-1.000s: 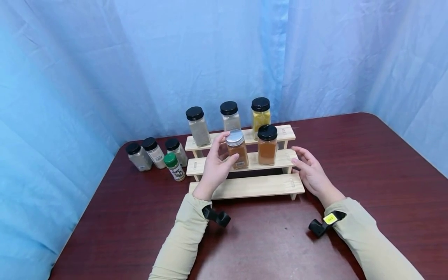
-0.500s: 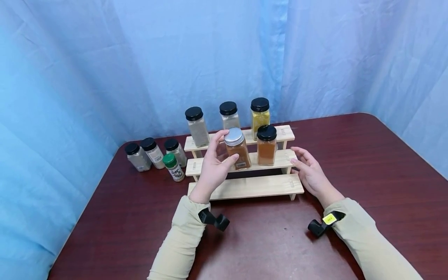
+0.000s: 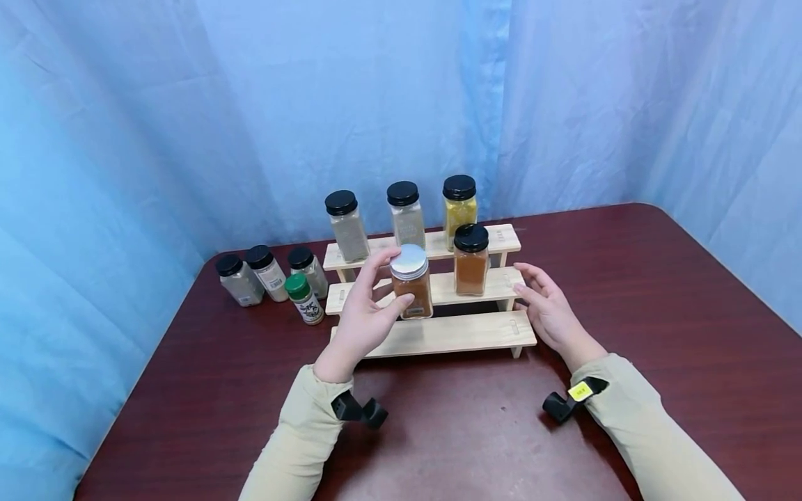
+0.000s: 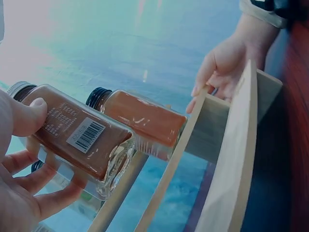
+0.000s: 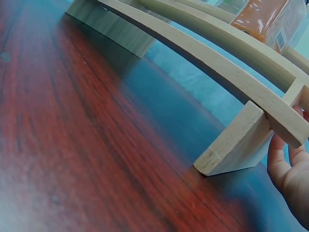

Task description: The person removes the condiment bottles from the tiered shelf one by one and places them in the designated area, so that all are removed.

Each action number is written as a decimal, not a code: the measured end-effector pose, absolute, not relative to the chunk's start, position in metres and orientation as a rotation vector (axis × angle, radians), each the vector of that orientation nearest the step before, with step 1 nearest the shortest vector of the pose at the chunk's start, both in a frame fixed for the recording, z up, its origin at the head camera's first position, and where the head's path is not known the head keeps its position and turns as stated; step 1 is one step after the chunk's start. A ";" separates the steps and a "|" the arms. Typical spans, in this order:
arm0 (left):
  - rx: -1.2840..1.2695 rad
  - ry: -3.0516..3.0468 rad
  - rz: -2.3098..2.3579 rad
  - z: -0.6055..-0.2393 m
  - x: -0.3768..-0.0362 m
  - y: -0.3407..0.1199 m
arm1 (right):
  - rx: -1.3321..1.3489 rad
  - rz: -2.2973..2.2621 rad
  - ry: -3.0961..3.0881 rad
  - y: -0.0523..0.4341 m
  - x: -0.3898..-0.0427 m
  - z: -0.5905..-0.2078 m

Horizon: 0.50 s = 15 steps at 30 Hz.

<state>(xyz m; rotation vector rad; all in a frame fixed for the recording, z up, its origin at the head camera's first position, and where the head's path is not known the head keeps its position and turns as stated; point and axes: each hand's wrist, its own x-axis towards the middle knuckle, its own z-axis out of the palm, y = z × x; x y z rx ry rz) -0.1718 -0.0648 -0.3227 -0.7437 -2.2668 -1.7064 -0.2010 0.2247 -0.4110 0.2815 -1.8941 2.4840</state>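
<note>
1. The left hand grasps a silver-capped jar of brown spice, thumb on its front and fingers round its back. The jar hangs tilted just over the middle step of the wooden rack, left of a black-capped orange jar that already stands there.

2. The right hand lies relaxed with fingers straight, fingertips touching the right end of the rack and grasping nothing.

3. Judging by how things lie, the loading is about half done: three black-capped jars stand on the top step, a grey one, a pale one and a yellow one, and one stands on the middle step. The held jar is not yet set down.

4. Left, as far as can be seen: the bottom step bears no jar, and four jars wait on the table left of the rack, three black-capped and one green-capped.

5. The left wrist view shows what the head view hides: the barcode label on the held jar, its glass base clear of the step, and the fingers curled beneath it.

6. The right wrist view shows the rack's end leg flat on the table and the right hand's fingers against it; the waiting jars appear only in the head view.
</note>
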 end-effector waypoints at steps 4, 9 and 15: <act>-0.780 -2.235 -1.673 -0.326 -0.169 -0.072 | 0.301 2.503 -1.864 0.225 -0.201 -0.409; -0.841 -2.215 -1.631 -0.331 -0.165 -0.080 | 0.309 2.529 -1.831 0.225 -0.200 -0.408; -0.846 -2.192 -1.564 -0.335 -0.157 -0.096 | 0.283 2.505 -1.888 0.225 -0.200 -0.408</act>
